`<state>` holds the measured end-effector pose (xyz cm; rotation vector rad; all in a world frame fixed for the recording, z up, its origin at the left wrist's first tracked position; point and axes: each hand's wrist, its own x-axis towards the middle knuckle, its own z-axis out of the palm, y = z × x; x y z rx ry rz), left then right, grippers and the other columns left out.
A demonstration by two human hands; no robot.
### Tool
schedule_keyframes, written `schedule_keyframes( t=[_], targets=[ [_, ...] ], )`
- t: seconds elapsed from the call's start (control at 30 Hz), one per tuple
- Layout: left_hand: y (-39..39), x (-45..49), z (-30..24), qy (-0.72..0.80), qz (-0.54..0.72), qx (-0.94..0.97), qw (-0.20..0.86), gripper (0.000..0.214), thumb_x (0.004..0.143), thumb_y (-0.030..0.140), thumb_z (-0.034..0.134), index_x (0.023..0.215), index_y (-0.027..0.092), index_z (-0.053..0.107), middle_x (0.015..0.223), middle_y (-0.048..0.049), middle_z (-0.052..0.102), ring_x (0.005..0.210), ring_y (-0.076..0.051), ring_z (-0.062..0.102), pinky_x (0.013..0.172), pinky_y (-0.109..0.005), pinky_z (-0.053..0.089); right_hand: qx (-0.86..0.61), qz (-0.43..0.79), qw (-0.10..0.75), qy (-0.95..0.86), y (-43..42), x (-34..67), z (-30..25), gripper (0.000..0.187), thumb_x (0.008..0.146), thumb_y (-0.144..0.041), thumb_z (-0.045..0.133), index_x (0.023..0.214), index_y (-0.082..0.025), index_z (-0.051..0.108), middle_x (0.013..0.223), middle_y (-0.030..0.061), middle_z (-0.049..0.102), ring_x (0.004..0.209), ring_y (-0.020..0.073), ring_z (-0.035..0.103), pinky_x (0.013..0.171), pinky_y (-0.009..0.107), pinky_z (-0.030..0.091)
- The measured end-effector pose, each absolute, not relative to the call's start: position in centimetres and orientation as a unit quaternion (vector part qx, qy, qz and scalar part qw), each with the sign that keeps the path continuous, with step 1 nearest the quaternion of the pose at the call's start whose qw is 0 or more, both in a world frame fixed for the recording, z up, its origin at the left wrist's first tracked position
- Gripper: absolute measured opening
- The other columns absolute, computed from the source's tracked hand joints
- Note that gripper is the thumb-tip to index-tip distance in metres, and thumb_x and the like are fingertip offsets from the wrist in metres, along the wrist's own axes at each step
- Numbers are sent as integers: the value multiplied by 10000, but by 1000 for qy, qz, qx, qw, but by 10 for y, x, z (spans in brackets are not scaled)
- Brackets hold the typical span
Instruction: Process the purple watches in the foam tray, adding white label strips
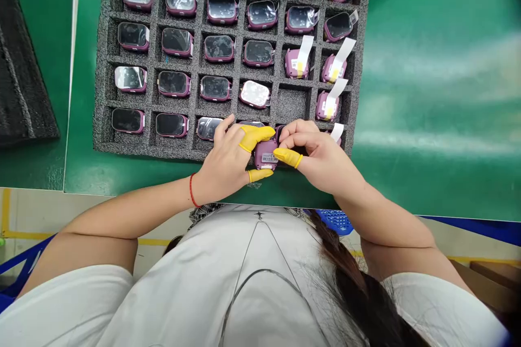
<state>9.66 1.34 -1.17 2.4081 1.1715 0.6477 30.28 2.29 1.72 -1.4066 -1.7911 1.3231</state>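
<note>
In both hands (223, 164) (321, 161), a purple smartwatch (266, 155) sits label-up.

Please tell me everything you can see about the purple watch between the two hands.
The purple watch is a small rounded box shape, plastic-looking, with no strap visible. A white barcode sticker sits on its upward face. It is at the near edge of the foam tray, held between yellow finger covers on the left hand and right hand.

Plum-purple smartwatch cases (266, 154), black-and-grey speckled foam tray (100, 135), yellow finger cots (257, 136), green bench mat (427, 119).
</note>
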Motion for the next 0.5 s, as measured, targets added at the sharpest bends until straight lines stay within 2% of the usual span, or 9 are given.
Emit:
schedule_keyframes(
  t=[0.5],
  targets=[
    [13,98,-17,408,254,861,164,512,851,403,702,1260,189,481,1141,-58,646,1092,-220,583,1174,-490,255,-514,439,234,-699,22,299,14,140,815,-177,685,678,-196,663,884,24,633,933,195,519,908,397,401]
  ],
)
